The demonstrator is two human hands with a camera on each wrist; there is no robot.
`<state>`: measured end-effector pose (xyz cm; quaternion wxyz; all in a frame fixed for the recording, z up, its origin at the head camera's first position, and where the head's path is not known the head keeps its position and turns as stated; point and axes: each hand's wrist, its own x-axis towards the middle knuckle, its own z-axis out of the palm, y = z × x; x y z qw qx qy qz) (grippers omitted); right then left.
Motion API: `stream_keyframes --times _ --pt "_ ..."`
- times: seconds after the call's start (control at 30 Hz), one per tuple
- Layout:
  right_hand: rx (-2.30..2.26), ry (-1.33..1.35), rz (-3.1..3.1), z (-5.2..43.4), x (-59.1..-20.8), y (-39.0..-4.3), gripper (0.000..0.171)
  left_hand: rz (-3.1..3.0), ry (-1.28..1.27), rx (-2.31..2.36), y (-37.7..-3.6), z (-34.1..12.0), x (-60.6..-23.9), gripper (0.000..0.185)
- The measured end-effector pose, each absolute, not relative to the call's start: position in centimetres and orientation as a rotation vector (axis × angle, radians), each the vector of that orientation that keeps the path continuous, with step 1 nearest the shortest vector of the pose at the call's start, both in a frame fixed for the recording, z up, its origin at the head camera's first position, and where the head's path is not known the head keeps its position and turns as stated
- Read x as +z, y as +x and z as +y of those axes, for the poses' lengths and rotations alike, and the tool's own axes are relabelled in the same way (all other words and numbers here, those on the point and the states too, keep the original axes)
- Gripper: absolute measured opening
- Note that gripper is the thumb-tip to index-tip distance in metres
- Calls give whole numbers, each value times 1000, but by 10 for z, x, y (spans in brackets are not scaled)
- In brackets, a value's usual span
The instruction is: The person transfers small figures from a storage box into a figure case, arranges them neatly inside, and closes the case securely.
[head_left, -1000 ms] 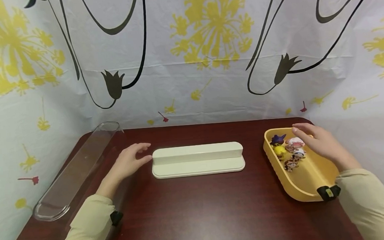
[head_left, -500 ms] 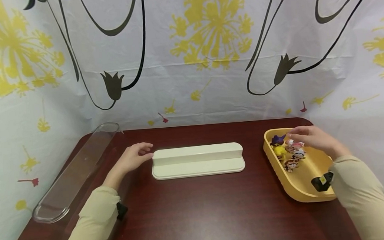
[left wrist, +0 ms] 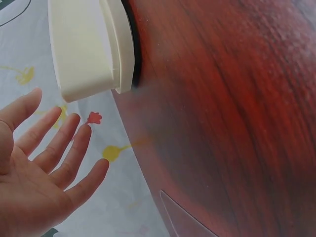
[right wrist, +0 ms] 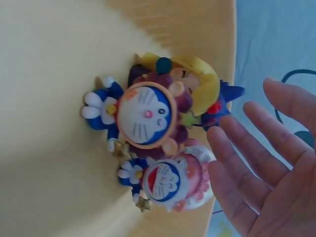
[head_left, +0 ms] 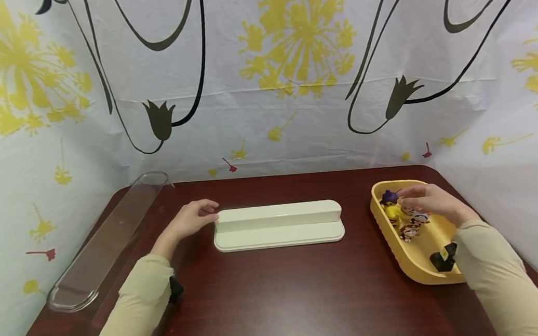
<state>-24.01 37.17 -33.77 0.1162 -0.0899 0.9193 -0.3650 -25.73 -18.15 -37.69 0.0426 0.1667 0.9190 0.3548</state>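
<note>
My right hand hovers over the far part of a yellow tray, fingers extended close to several small figurines. In the right wrist view, a blue-and-white cartoon cat figurine with a purple ruffled hood lies beside one in a pink and white bonnet. Behind them are a yellow-haired figurine and a dark blue pointed one. My left hand has loosely spread fingers, holding nothing, beside the left end of a cream stepped stand; the left wrist view shows its palm.
A long clear plastic cover lies along the left side of the dark red table. A white sheet with yellow flowers hangs behind and at both sides. Black straps with small devices sit on both wrists.
My right hand has moved left and lower over the tray, toward the figurines. The left hand has shifted slightly right, closer to the cream stand's end.
</note>
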Motion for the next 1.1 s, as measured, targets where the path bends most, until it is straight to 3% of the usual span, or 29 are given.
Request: stream_keyframes --times 0.63,1.1 --pt "-1054 -236 2626 370 -353 -244 42 2798 499 1026 -260 -175 -375 32" --pt "-1024 -251 2612 366 -354 -243 46 2786 518 998 -262 -175 -376 28"
